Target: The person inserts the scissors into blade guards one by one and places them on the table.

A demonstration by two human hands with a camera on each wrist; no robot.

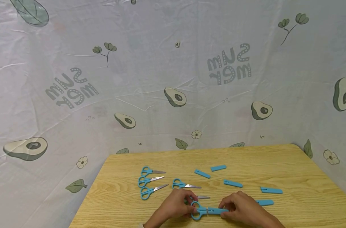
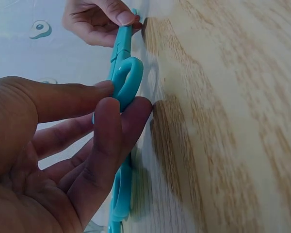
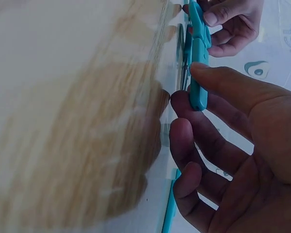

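My left hand [image 1: 177,204] pinches the blue handle loops of a pair of scissors [image 1: 199,209] between thumb and fingers, just above the table. A blue blade cover [image 1: 217,211] sits over the blades, with a small gap showing between it and the handle in the head view. The far end of this cover is pinched by the thumb and forefinger of my right hand [image 1: 244,209]. In the right wrist view the cover [image 3: 199,77] hides the blades, and the other right fingers curl loosely below it. Another pair of scissors [image 1: 203,197] lies partly hidden behind my left hand.
Three uncovered scissors [image 1: 145,181] lie at the left of the wooden table [image 1: 118,205], and one more pair [image 1: 178,184] lies nearer the middle. Several loose blue covers [image 1: 233,183] are spread toward the right and back. A printed cloth [image 1: 150,69] hangs behind the table.
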